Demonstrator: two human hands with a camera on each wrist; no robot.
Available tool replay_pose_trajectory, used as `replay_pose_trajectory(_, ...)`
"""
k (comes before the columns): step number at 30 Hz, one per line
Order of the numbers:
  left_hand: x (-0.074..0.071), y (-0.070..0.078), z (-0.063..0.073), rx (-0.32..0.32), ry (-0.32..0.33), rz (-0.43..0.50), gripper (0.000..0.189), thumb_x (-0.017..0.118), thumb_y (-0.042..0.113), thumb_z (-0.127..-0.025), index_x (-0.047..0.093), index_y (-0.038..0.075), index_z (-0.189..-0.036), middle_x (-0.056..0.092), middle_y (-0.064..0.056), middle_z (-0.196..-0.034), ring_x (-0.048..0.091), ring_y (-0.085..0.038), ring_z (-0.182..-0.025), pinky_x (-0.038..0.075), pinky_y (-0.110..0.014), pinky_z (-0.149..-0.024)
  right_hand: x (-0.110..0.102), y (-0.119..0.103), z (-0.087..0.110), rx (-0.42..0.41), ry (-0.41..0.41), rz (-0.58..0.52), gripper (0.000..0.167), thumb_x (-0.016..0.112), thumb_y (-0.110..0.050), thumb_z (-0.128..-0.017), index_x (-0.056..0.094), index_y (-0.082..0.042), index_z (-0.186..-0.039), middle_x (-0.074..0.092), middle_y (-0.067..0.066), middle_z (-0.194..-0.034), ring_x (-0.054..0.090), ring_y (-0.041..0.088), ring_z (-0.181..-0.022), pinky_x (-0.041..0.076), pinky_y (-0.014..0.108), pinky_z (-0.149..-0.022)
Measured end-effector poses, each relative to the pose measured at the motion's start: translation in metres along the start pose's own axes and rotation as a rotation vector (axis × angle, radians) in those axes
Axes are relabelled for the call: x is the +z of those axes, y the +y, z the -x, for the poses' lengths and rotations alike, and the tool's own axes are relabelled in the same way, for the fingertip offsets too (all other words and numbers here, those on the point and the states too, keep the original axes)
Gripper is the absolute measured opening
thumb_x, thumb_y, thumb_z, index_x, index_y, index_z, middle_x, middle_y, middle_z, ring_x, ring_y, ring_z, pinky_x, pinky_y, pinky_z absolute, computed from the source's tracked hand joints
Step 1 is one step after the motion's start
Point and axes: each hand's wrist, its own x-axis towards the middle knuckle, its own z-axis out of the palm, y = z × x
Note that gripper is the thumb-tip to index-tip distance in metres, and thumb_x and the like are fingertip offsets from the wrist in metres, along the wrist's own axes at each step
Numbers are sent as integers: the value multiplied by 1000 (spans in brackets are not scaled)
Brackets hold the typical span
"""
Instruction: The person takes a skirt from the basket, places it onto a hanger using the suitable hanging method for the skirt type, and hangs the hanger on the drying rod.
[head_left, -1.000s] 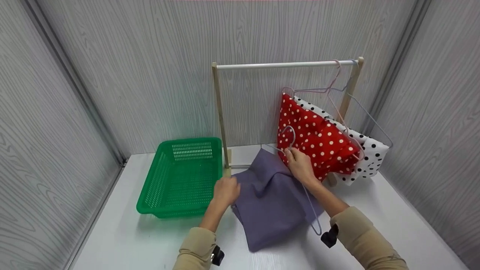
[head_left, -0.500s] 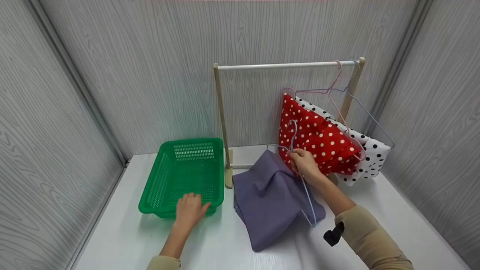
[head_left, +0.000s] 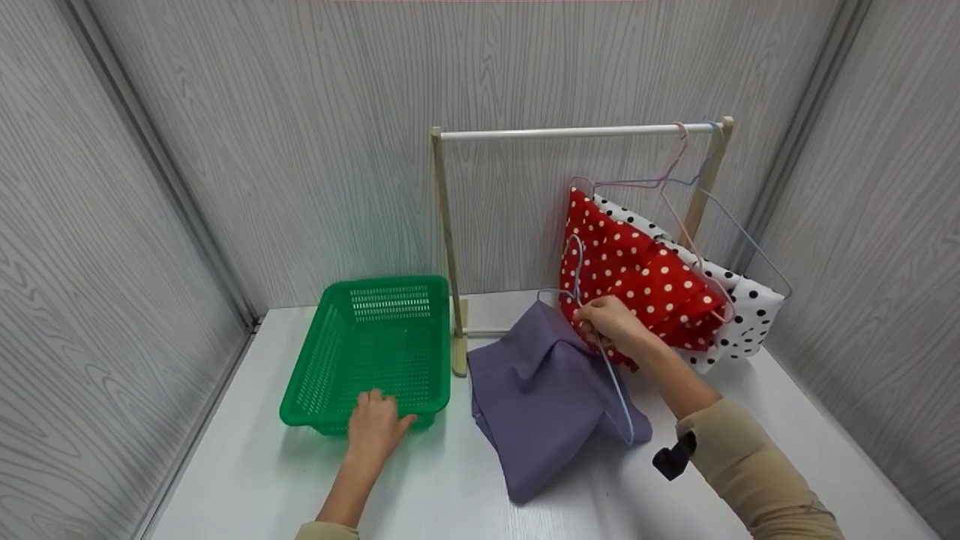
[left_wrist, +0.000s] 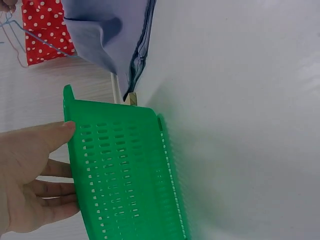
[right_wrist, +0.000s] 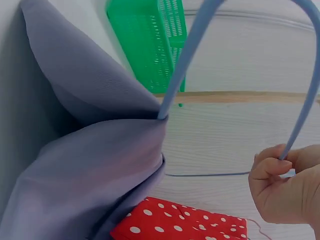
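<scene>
My right hand (head_left: 611, 326) pinches a light blue clothes hanger (right_wrist: 187, 60) just below its hook, in front of the rack. A purple-grey cloth (head_left: 536, 405) is draped through the hanger, its lower part spread over the white tabletop. In the right wrist view, the hanger's bent end sticks out past the folded cloth. My left hand (head_left: 373, 427) is at the near rim of a green plastic basket (left_wrist: 115, 165), fingers over the rim and thumb on the outer side. The fingertips are partly hidden behind the basket wall in the left wrist view.
Behind my right hand stands a small rack with a white rail (head_left: 555, 133) and wooden posts. At its right end hang a red polka-dot cloth (head_left: 637, 270) on a pink hanger and a white black-dotted cloth (head_left: 750, 307) on a blue one. Wood-grain walls enclose the table.
My left hand has left the purple-grey cloth's left edge and moved left onto the basket rim. My right hand keeps hold of the hanger, whose lower corner has shifted slightly up and left.
</scene>
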Motion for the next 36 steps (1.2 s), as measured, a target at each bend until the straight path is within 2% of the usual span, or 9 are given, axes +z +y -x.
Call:
replay_pose_trajectory(4,0,1,0,-14,13,-6,43,83,27,-66,61,-9,-71,51,-16,-70,49,-28,-69,46,-38,-51,-8,-9,2,14,-18,2,20,53,-14,-92,59,0,-80,53,6,-64,49,15,-54,42,25,-52)
replay_pose_trajectory(7,-1,1,0,-14,7,-20,43,82,28,-67,61,-9,-73,52,-15,-70,50,-28,-69,46,-38,-51,-13,-18,3,-27,-47,-15,19,53,-13,-93,59,-3,-78,54,6,-65,50,14,-55,43,24,-52)
replay_pose_trajectory(11,-1,1,-1,-12,-5,-38,44,81,30,-68,62,-9,-76,53,-15,-71,51,-28,-69,47,-37,-51,-20,-33,5,-83,-69,-40,18,50,-13,-95,58,-3,-82,53,6,-69,50,12,-57,44,22,-53)
replay_pose_trajectory(17,-1,2,-2,-9,4,-22,44,82,27,-66,63,-10,-78,54,-16,-72,51,-30,-70,47,-38,-51,-27,-55,6,-136,-51,-139,21,45,-14,-98,54,-3,-83,50,2,-66,47,10,-56,41,20,-51)
replay_pose_trajectory(22,0,2,-1,5,18,-44,42,81,28,-68,63,-9,-77,55,-16,-73,52,-29,-69,47,-37,-51,-31,-73,5,-185,13,-177,23,45,-17,-98,52,-4,-81,48,-2,-62,44,6,-51,37,18,-46)
replay_pose_trajectory(28,2,1,4,29,34,-58,42,81,29,-68,62,-8,-73,53,-14,-71,51,-27,-67,46,-35,-48,-32,-94,2,-250,129,-135,24,43,-16,-99,52,0,-84,46,-3,-61,40,4,-49,33,17,-42)
replay_pose_trajectory(32,3,1,5,30,51,-79,42,82,28,-67,62,-8,-72,53,-14,-69,51,-27,-65,45,-34,-46,-33,-109,-3,-309,202,-135,26,42,-13,-99,53,-2,-79,45,-3,-58,38,3,-45,30,16,-39)
replay_pose_trajectory(36,2,3,3,27,38,-80,41,82,28,-67,63,-8,-73,54,-15,-69,51,-27,-65,45,-35,-46,-40,-121,-12,-355,292,-133,28,42,-11,-98,54,-2,-74,45,-4,-54,36,2,-41,29,15,-37)
